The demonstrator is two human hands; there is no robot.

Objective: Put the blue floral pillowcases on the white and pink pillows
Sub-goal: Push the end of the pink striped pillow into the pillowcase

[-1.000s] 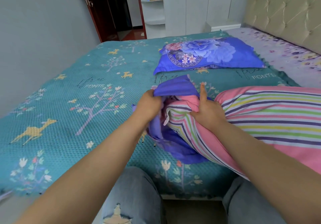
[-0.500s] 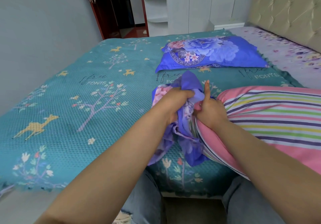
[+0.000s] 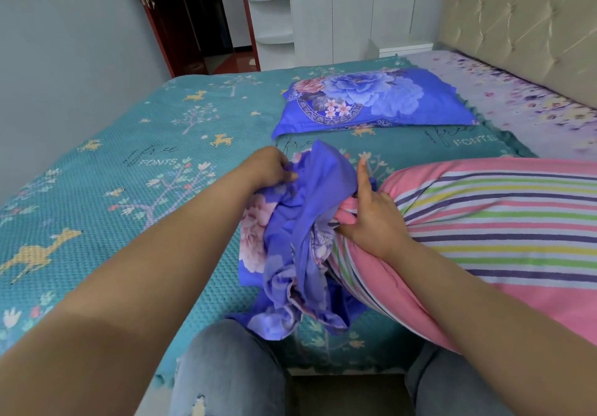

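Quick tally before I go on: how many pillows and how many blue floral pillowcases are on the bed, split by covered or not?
Covered pillows: 1, the blue floral pillow lying further up the bed.
Bare pillows: 1, the pink striped pillow, its end gripped by the right hand.
Loose pillowcases: 1, the bunched pillowcase held by the left hand.
Total: 3.

A blue floral pillowcase [image 3: 300, 241] hangs bunched and crumpled over the near end of a pink pillow [image 3: 491, 238] striped in white, green, yellow and purple, which lies on its side and stretches away to the right of the right hand [image 3: 371, 218]. The case's loose folds spill down below both hands, its upper edge gripped by the left hand [image 3: 269, 167]. Beyond the hands, a second pillow [image 3: 371, 100] lies flat, already dressed in its blue floral case.
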